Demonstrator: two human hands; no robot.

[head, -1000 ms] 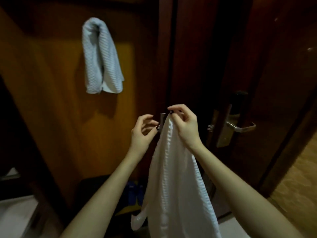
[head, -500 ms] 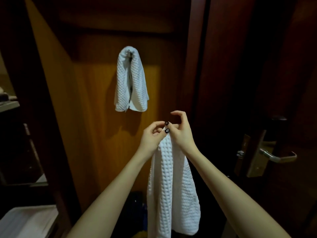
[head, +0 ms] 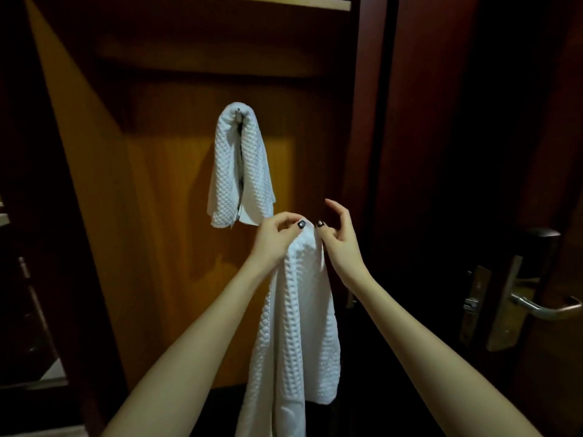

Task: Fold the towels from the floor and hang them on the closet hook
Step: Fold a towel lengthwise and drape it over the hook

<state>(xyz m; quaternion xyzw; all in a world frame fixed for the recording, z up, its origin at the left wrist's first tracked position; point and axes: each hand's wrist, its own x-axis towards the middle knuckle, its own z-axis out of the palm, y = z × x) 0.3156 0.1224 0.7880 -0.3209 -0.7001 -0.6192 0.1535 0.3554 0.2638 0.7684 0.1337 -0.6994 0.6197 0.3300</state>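
Observation:
A white waffle-weave towel [head: 298, 326] hangs folded in front of me, its top fold held up between both hands. My left hand [head: 273, 241] grips the top fold from the left. My right hand [head: 339, 238] pinches it from the right with thumb and a finger, the other fingers raised. A second white waffle towel [head: 239, 165] hangs draped over a small metal hook [head: 239, 111] on the orange-lit closet back panel [head: 164, 216], just above and left of my hands.
A dark wooden closet frame [head: 366, 121] stands right of the towels. Further right is a dark door with a metal lever handle [head: 545, 305] and lock plate. A shelf edge [head: 284, 1] runs along the top. Dim shelving sits at far left.
The view has shifted left and closer, so the hung towel sits nearer the centre. Both hands have lifted the folded towel's top a little and now hold it slightly apart.

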